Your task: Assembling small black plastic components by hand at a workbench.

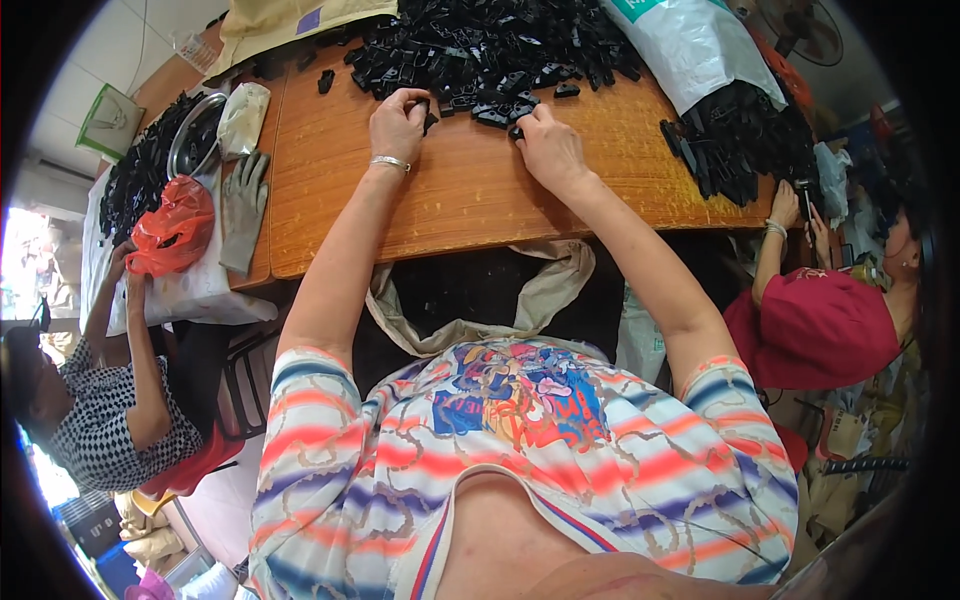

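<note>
A large heap of small black plastic parts (450,45) covers the far middle of the brown wooden table (460,190). My left hand (398,128) is closed at the heap's near edge, its fingers curled around a black plastic part (430,122). To the right, my right hand (550,148) has its fingertips pinched on another black plastic part (516,132), partly hidden by the fingers. Both wrists hover over the wood in front of the heap. Below the table edge, a beige cloth sack (555,290) hangs open by my lap.
At right, a white sack (700,60) spills black pieces beside a co-worker in a red top (820,325). On the left lie a grey glove (242,210), a metal bowl (197,135) and a red plastic bag (175,225), handled by another person. A yellowish sack (290,30) lies far left.
</note>
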A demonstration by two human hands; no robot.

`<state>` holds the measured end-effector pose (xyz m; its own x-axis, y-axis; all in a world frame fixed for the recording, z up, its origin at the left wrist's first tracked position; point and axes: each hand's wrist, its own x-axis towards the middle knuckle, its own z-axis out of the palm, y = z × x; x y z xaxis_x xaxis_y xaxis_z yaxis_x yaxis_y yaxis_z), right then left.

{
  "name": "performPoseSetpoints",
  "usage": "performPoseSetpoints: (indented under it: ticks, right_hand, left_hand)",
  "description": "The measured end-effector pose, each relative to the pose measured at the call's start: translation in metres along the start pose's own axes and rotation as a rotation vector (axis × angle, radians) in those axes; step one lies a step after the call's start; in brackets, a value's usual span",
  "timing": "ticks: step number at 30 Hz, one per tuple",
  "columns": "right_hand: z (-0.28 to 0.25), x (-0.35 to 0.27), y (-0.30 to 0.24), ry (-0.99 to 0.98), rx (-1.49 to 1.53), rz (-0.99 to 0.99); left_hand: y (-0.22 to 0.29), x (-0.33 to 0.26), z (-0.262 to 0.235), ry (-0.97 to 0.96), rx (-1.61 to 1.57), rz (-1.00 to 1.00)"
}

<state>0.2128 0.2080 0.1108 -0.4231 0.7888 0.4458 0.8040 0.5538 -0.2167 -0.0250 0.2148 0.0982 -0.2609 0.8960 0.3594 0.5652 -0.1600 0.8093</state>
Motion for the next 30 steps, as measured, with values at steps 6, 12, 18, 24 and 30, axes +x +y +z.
performPoseSetpoints:
  ticks: [6, 12, 18, 24, 30]
  right_hand:
    - [0.008, 0.014, -0.007, -0.159, -0.095, -0.005]
    - [0.006, 0.014, -0.009, -0.216, -0.008, -0.011]
    - [0.003, -0.005, -0.025, -0.048, 0.612, 0.115]
    - [-0.008, -0.036, -0.032, -0.095, 0.591, 0.154]
    - [-0.013, -0.039, -0.034, -0.088, 0.377, 0.029]
  left_hand:
    - [-0.004, 0.001, -0.004, -0.009, 0.127, 0.06]
    - [0.001, -0.008, -0.002, -0.092, -0.244, -0.226]
    - [-0.004, -0.019, -0.016, -0.245, -0.082, -0.04]
    - [0.015, -0.066, -0.005, -0.266, 0.026, 0.421]
    - [0.018, -0.069, -0.014, -0.335, 0.032, 0.338]
